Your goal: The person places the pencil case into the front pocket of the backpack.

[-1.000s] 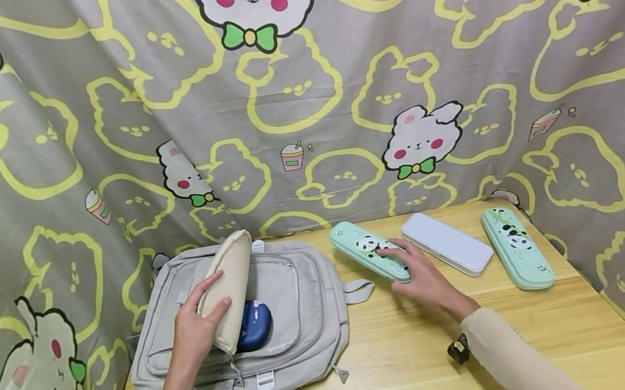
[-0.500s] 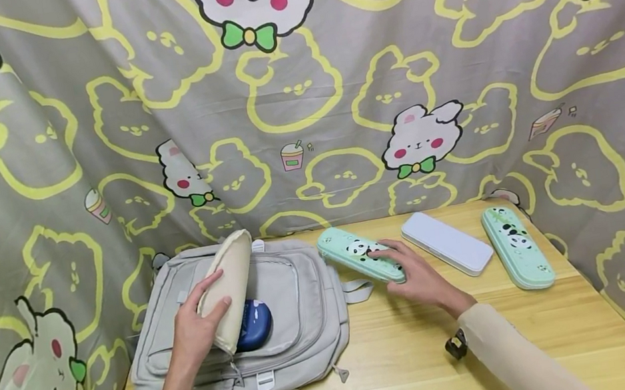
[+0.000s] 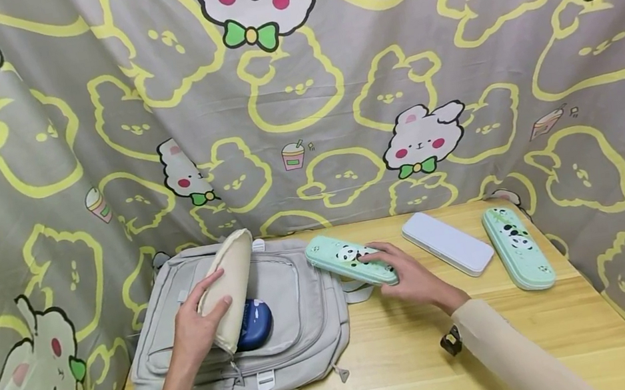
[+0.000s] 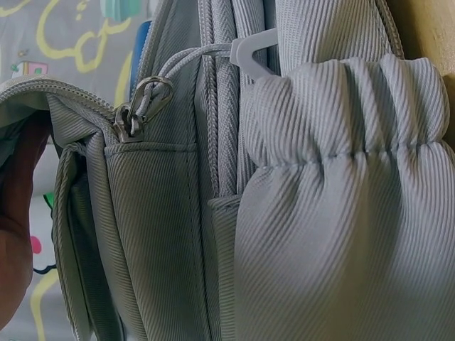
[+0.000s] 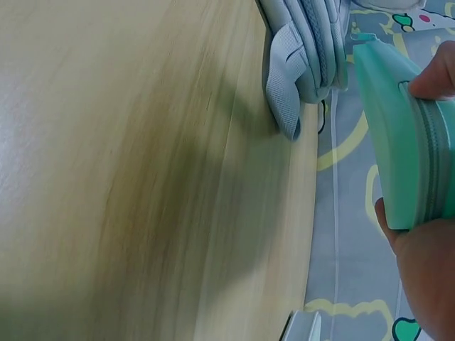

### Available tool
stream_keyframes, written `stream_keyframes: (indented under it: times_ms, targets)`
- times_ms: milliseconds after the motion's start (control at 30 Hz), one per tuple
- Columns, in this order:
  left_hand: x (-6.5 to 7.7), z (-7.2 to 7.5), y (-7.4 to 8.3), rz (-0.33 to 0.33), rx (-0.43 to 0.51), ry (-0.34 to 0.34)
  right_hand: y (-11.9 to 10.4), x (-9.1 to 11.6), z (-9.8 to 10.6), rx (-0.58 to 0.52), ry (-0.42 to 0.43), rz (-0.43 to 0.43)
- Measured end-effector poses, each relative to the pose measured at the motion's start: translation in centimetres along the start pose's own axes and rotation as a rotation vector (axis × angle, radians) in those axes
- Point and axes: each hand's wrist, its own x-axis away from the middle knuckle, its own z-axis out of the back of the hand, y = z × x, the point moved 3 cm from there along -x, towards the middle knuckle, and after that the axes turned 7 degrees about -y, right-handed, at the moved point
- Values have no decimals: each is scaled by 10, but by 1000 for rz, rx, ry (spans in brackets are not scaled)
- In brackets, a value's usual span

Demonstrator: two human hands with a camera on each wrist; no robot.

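Note:
A grey backpack (image 3: 305, 351) lies on the table at the left, its front pocket unzipped. My left hand (image 3: 200, 319) grips the pocket's raised flap (image 3: 234, 267), whose pale lining faces up. Inside the pocket sits a dark blue case (image 3: 256, 325), partly hidden by the flap. In the left wrist view a zipper pull (image 4: 131, 121) hangs at the pocket's corner. My right hand (image 3: 405, 272) holds a mint-green pencil case (image 3: 346, 257) with a panda print, raised above the table by the backpack's right edge. Its zipper side (image 5: 426, 163) shows in the right wrist view.
A white-lavender flat case (image 3: 447, 242) and another mint panda pencil case (image 3: 517, 248) lie on the wooden table (image 3: 411, 369) at the right. A backpack strap (image 3: 359, 292) sticks out toward the middle. A patterned curtain (image 3: 299, 102) hangs behind and at both sides.
My right hand has moved left with the pencil case, bringing its far end over the backpack's right edge. The left hand and the flap have stayed in place.

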Motion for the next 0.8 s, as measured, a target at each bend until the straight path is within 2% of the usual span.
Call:
stream_keyframes:
  times_ms: [800]
  targets:
    - [1,-1,1,8,-5,1,-14,-16,-12,-68,-100,22]
